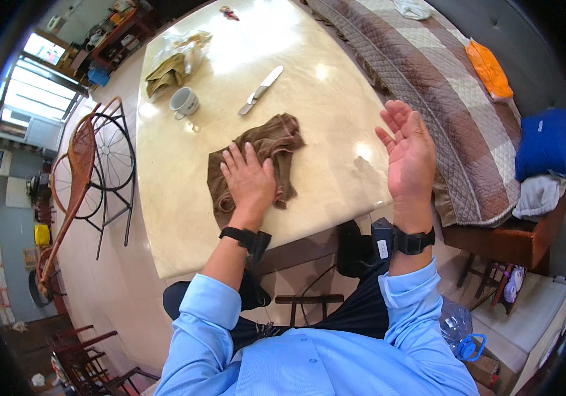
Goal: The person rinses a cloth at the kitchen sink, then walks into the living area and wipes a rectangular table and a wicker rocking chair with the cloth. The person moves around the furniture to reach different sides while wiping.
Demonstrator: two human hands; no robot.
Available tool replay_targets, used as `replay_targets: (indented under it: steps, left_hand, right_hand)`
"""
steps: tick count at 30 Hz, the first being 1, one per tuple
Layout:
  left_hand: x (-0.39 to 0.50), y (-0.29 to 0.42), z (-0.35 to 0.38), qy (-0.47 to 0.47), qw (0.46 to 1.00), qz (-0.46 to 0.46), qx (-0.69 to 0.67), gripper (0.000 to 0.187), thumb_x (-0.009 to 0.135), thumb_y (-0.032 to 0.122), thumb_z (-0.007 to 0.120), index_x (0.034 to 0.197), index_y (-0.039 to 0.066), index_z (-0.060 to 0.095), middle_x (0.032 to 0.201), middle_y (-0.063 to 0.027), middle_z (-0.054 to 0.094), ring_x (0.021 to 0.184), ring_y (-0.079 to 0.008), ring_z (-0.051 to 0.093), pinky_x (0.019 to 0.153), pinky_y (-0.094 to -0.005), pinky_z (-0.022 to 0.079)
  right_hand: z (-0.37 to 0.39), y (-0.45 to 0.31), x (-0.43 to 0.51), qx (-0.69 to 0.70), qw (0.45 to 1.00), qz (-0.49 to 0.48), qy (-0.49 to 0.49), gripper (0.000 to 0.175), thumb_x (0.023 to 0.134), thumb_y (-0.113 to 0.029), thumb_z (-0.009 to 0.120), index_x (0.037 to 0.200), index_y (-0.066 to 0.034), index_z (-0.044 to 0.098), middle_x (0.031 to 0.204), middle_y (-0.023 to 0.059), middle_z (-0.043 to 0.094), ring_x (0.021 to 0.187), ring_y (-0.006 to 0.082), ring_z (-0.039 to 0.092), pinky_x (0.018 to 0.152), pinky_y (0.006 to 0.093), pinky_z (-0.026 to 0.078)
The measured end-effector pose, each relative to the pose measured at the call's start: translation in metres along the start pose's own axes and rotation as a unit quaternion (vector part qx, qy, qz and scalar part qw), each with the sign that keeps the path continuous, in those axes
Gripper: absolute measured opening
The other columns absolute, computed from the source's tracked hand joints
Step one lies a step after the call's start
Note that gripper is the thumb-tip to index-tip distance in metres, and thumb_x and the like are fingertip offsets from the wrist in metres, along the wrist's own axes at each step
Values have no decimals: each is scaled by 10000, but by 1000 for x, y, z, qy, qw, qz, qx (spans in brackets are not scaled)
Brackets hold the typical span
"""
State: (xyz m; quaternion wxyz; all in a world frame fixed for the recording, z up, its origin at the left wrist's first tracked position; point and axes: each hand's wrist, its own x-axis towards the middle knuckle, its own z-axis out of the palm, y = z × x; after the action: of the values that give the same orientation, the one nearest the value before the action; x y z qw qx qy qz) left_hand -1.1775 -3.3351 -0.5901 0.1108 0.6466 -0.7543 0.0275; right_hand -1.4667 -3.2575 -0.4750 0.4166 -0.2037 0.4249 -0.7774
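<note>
My left hand (250, 179) rests palm down, fingers spread, on a crumpled brown cloth (283, 136) near the front of the cream-coloured table (332, 163). Part of the cloth is hidden beneath the hand. Off to the right, my right hand (408, 148) is raised with the palm turned up and inward, holding nothing. Beyond the cloth lies a knife (263, 89) with a white section and a metal end. A white cup (184, 101) with a dark print stands to its left, its handle facing me.
Behind the cup are a folded olive cloth (165, 74) and a clear plastic bag (189, 49). A small red object (229, 13) lies at the far end. A quilt-covered couch (421, 99) runs along the right. A wicker chair (80, 158) stands left, a large plastic bottle (456, 326) low right.
</note>
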Motion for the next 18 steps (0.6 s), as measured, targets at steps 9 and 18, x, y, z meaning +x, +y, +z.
replay_targets:
  steps: [9,18]
  left_hand:
    - [55,108,19,4,996,68,-51,700,1066,413,551,1590,-40,455,1680,-375,325,1574,-550,278,1303,-619,186]
    - [150,174,48,-29,994,101,-39,708,1111,543,450,1683,134,371,1722,-319,298,1609,-518,241,1315,-603,180]
  right_hand:
    - [-37,-39,2,27,997,-41,61,442,1159,-379,518,1395,-22,630,1401,123,676,1317,246,608,1093,417,486]
    - [-44,-41,3,71,992,-80,64,429,1143,-380,562,1367,-23,646,1352,110,688,1246,240,635,1024,396,514]
